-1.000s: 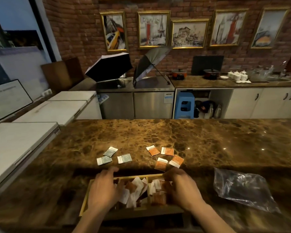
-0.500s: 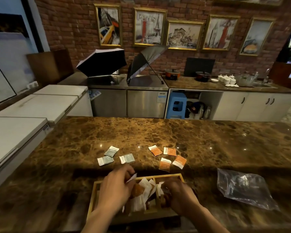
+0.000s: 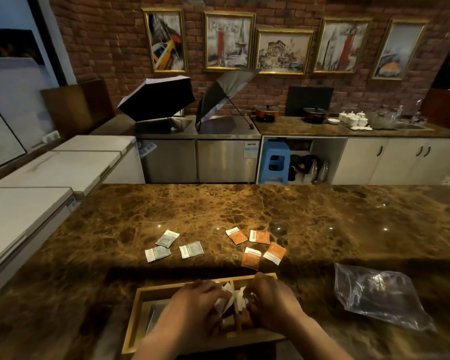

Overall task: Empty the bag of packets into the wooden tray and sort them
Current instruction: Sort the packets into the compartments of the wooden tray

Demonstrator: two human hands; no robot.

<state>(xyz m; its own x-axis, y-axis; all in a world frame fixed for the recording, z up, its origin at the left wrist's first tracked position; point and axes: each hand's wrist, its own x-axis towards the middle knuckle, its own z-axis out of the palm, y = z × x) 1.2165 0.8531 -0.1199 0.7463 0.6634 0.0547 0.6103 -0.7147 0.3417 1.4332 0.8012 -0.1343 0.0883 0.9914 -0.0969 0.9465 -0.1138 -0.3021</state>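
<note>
Counter [image 3: 270, 209]: a wide brown marble top that carries everything and runs out of view at both sides.
Plastic bag [image 3: 379, 297]: clear, crumpled, lying near the counter's right edge, well apart from the tray; nothing can be made out inside it.
Wooden tray [image 3: 138, 315]: at the counter's near edge, centre. Both hands hide most of its compartments and the packets in them; its near side is cut off by the forearms.
Left hand [image 3: 192, 305]: curled over the tray's middle, pinching a white packet [image 3: 225, 302]. Half a second ago it was lifted higher with a packet raised.
Right hand [image 3: 268, 300]: closed over the tray's right compartment, fingers bunched on packets I cannot count.
Orange packets [image 3: 256, 245]: four lying flat beyond the tray's far right corner, unmoved.
Grey packets [image 3: 174, 245]: three flat beyond the tray's far left, unmoved.
</note>
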